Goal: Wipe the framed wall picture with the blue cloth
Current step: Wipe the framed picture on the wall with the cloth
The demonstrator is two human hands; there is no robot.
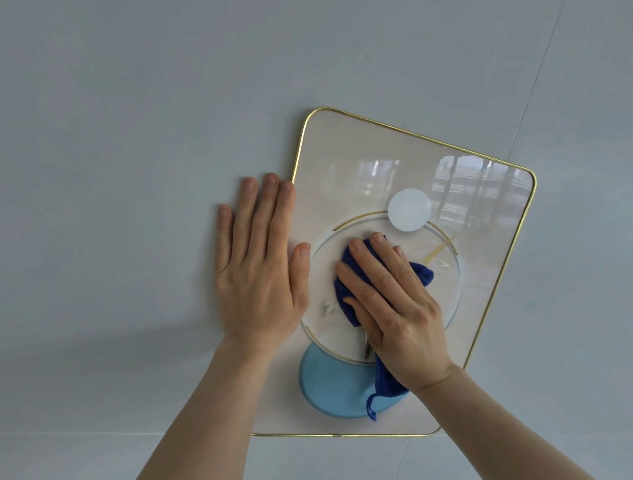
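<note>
The framed picture (405, 152) hangs on a pale grey wall, with a thin gold rim, rounded corners and a glossy pale face bearing circles and a light blue shape. My right hand (394, 309) presses the dark blue cloth (347, 303) flat against the middle of the glass; a corner of the cloth with a loop hangs below my wrist. My left hand (261, 264) lies flat and open across the picture's left edge, fingers spread on the wall and thumb on the glass.
The wall (122, 139) is made of large grey panels with thin seams, one running diagonally at the upper right. Window reflections show in the glass at the picture's upper right.
</note>
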